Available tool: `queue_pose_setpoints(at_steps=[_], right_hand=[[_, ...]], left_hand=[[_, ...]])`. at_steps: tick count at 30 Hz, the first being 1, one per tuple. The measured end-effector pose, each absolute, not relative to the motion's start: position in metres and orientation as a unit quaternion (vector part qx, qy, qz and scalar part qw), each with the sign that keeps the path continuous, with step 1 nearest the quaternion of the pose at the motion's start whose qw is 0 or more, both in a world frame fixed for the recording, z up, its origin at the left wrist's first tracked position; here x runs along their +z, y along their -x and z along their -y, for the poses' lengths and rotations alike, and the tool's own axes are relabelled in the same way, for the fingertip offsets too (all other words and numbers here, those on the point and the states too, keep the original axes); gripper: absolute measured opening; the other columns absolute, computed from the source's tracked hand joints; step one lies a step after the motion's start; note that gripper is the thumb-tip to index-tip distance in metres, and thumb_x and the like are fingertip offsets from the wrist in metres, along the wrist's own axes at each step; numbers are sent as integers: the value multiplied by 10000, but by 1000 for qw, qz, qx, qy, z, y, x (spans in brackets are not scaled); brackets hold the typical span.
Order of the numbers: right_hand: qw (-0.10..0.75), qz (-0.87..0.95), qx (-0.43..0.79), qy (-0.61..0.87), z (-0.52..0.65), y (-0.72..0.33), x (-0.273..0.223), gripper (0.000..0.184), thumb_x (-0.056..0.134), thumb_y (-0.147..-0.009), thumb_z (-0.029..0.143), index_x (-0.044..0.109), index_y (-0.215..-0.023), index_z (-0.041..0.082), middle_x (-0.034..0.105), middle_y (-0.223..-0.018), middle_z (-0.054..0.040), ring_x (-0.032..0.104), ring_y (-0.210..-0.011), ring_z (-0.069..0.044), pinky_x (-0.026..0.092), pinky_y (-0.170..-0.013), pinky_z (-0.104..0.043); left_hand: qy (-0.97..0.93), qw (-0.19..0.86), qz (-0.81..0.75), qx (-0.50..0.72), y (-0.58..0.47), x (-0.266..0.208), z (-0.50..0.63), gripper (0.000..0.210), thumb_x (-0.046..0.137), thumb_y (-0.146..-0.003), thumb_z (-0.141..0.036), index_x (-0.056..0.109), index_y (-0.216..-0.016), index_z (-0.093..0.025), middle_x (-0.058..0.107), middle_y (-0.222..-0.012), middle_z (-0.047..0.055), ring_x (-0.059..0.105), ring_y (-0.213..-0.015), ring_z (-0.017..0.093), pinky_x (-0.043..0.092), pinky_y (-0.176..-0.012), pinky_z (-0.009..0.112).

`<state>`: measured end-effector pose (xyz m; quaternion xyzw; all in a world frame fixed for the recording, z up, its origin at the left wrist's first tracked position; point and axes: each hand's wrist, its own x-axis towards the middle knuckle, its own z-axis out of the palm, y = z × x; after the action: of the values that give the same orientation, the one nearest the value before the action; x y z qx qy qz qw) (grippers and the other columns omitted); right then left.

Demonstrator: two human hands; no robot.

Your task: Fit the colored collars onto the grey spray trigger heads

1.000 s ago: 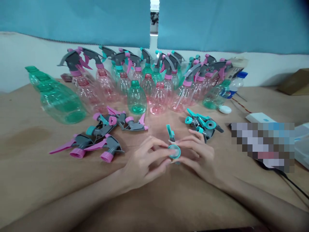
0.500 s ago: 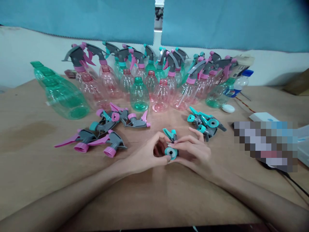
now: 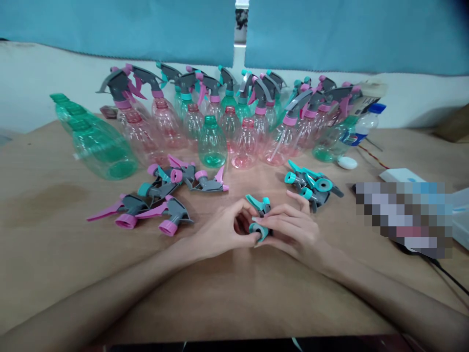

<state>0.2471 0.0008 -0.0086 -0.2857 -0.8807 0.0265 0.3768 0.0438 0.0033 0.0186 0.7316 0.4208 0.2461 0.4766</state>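
Between my two hands, low over the front middle of the table, is a grey and teal spray trigger head (image 3: 259,231), its round collar facing me. My left hand (image 3: 229,227) pinches the collar from the left, thumb at its lower rim. From the other side, my right hand (image 3: 295,227) closes its fingers round the head's body, hiding much of it. Loose teal trigger heads (image 3: 314,185) lie just beyond my right hand. Left of my left hand lie several pink trigger heads (image 3: 176,215), with a teal-collared one (image 3: 148,189) among them.
Rows of pink and green bottles, many with trigger heads fitted, stand at the back; an uncapped green bottle (image 3: 211,144) is at the front. Green bottles (image 3: 102,151) stand on the left. A blue-capped bottle (image 3: 368,124), a white oval object (image 3: 347,163) and a blurred-out device (image 3: 403,217) are on the right.
The trigger head's collar has tilted slightly in my fingers, its opening now turned more upward and partly covered by my left thumb. Both hands keep their grip; the view has shifted slightly.
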Motion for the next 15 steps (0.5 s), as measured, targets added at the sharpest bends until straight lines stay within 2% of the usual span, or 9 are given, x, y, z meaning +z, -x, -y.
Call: queue_pose_setpoints(at_steps=[9, 15], right_hand=[[388, 875, 33, 289, 2, -245, -9, 206, 573, -892, 312, 634, -1078, 250, 720, -892, -19, 663, -868, -154, 319, -1017, -454], [388, 862, 78, 316, -2, -247, -7, 220, 589, -876, 353, 631, -1070, 260, 716, -903, -19, 662, -872, -165, 307, -1031, -471]], left_hand=[[-731, 406, -465, 291, -53, 11, 6, 226, 612, -712, -170, 494, -901, -204, 530, -690, -66, 484, -580, 93, 401, -560, 218], [-704, 467, -439, 306, -51, 16, 6, 224, 593, -791, -280, 541, -990, -193, 590, -785, -18, 536, -669, 119, 428, -604, 242]])
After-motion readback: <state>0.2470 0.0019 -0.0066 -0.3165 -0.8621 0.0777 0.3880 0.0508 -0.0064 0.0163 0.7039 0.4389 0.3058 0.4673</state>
